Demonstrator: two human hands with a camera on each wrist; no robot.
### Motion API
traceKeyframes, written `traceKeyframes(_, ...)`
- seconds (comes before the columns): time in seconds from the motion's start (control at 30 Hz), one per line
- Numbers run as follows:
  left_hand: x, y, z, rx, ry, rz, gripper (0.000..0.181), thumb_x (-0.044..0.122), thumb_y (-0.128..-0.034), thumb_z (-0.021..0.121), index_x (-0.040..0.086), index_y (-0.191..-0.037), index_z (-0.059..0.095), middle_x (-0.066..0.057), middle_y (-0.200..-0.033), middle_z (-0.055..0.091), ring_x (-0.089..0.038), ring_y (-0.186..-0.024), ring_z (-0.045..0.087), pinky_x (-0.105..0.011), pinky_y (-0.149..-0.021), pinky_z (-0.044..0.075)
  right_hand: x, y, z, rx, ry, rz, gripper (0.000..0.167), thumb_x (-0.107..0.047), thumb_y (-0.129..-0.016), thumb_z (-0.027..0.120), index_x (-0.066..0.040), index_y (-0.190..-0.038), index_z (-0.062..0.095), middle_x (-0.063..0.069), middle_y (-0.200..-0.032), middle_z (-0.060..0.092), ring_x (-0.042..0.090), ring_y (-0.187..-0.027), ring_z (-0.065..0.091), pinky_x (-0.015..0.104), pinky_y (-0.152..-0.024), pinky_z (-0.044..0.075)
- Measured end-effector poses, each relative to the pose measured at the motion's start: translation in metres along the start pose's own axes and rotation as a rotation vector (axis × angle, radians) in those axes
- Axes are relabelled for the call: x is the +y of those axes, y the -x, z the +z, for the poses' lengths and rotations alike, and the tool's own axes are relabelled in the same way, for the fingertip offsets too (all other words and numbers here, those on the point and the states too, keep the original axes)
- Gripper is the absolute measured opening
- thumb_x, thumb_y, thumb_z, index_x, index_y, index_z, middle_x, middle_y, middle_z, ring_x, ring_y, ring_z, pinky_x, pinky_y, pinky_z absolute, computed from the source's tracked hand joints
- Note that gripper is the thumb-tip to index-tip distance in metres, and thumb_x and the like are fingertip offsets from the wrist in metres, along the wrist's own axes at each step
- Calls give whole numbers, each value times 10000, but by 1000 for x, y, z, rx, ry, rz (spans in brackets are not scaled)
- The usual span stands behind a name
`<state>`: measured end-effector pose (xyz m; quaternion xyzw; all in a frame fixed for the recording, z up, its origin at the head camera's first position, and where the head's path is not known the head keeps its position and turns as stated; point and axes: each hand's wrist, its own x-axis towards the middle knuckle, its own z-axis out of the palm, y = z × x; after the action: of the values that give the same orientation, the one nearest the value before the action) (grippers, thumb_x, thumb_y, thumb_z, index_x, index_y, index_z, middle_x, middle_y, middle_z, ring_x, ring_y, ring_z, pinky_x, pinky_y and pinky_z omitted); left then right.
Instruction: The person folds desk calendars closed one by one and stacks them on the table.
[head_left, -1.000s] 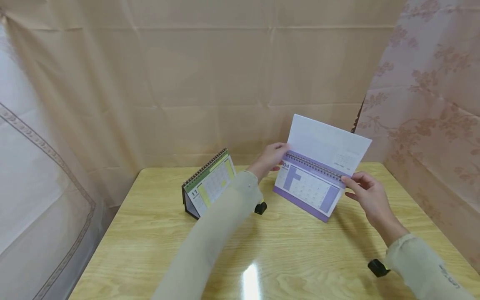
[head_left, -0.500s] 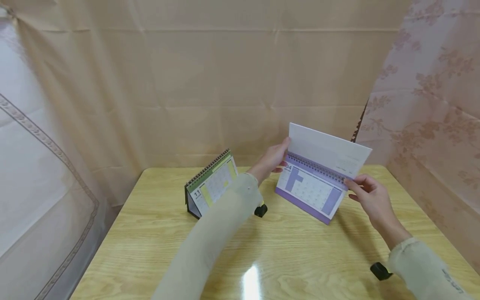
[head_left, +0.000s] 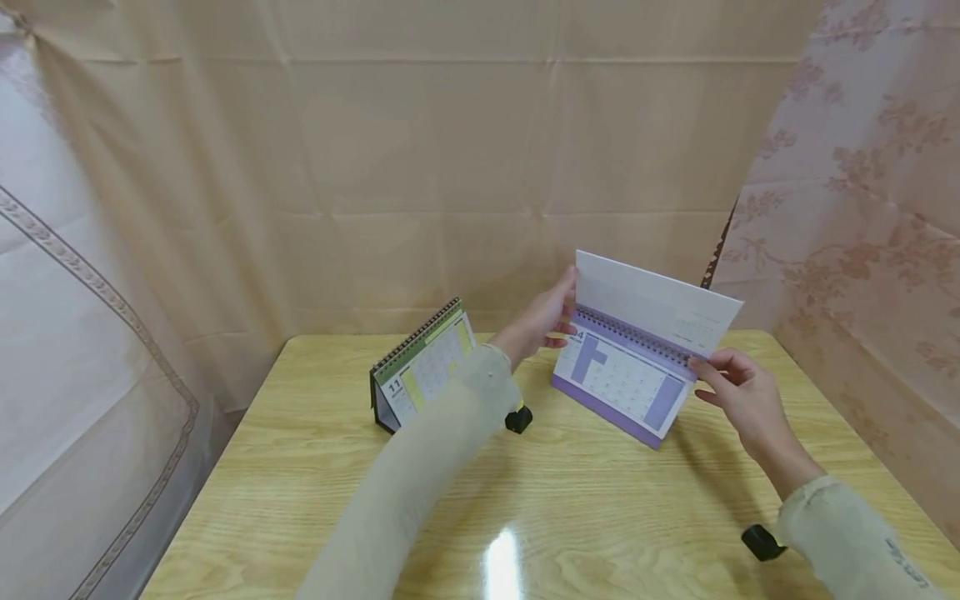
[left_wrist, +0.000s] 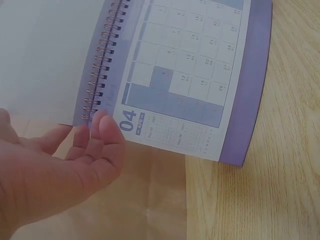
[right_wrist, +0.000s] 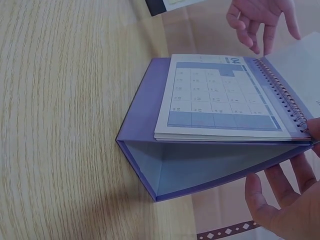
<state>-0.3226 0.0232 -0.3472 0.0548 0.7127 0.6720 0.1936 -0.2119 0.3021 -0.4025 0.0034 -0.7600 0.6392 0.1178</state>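
Black object (head_left: 762, 542): on the tabletop (head_left: 600, 500), beside our right sleeve (head_left: 847, 529).
Right hand (head_left: 742, 400): we pinch the purple calendar (head_left: 622, 379) by its ring-bound end.
Purple calendar: at the tabletop's right rear, one page (head_left: 652, 296) raised.
Left hand (head_left: 542, 318): fingers loosely spread at the page's edge.
Tan cloth (head_left: 450, 167): behind.

The head camera looked forward and down from the near side of the table (head_left: 600, 517), well back, while the left and right wrist cameras faced the purple calendar (head_left: 633, 367) close up from its left and right ends, both showing its April page (left_wrist: 195, 75) and the left hand (left_wrist: 65, 170).
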Motion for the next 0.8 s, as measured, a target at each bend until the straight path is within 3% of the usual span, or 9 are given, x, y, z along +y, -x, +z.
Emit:
traceKeyframes(0.2, 1, 1, -8, -73, 1, -10, 945, 835, -900, 368, 81, -1449, 516, -144, -1336, 532, -395, -1223, 559, -469, -922, 501, 2, -1, -1, -24, -43, -30, 32, -147, -974, 702, -120, -970, 719, -85, -1019, 670, 21, -855, 683, 231, -687, 586)
traceKeyframes(0.4, 2, 4, -12, -124, -14, -14, 980, 855, -887, 345, 78, -1460, 508, -133, -1376, 534, -403, -1260, 528, -519, -1003, 458, 5, -2, -1, -22, -1, -57, 44, -148, -979, 695, -106, -989, 706, -100, -1015, 665, 7, -875, 675, 223, -695, 581)
traceKeyframes(0.8, -5, 4, -14, -132, 11, -8, 993, 841, -896, 361, 54, -1494, 460, -119, -1384, 527, -406, -1260, 529, -560, -1057, 415, 6, -2, 1, 47, 64, -60, 154, -116, -970, 700, -4, -1036, 617, -159, -948, 671, -42, -858, 669, 196, -699, 571)
